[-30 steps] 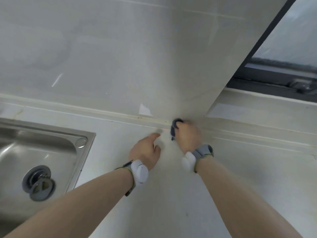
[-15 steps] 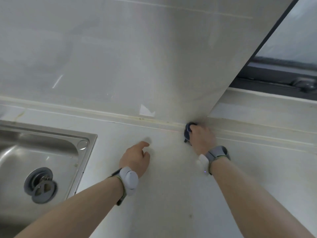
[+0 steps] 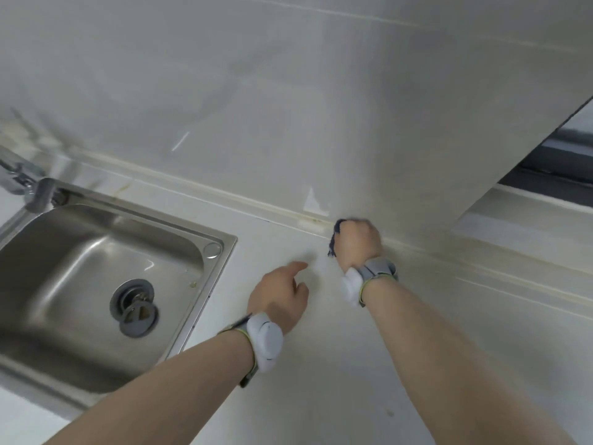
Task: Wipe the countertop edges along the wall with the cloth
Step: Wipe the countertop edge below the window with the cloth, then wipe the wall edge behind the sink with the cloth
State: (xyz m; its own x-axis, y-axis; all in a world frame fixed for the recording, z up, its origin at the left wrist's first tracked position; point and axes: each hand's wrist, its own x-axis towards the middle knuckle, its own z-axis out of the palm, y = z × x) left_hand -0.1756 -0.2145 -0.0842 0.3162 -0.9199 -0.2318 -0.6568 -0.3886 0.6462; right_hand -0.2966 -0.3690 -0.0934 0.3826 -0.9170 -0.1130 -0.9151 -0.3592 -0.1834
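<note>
My right hand (image 3: 359, 244) is closed around a dark blue cloth (image 3: 335, 234) and presses it against the seam where the pale countertop (image 3: 337, 364) meets the tiled wall (image 3: 256, 107). Only a small bunch of cloth shows at the left of the fist. A yellowish stained caulk line (image 3: 224, 194) runs along that seam. My left hand (image 3: 279, 297) rests on the counter a little left of and nearer than the right hand, with the forefinger stretched out, the other fingers curled, and nothing in it.
A stainless steel sink (image 3: 96, 268) with a drain plug (image 3: 134, 306) fills the left side. A tap (image 3: 29, 184) stands at its far left corner. A dark window frame (image 3: 552, 165) and a sill (image 3: 529, 226) lie at the far right.
The view has swung left, showing more of the sink and the tap. My right hand with the cloth went right along the seam, then back left. My left hand stays on the counter.
</note>
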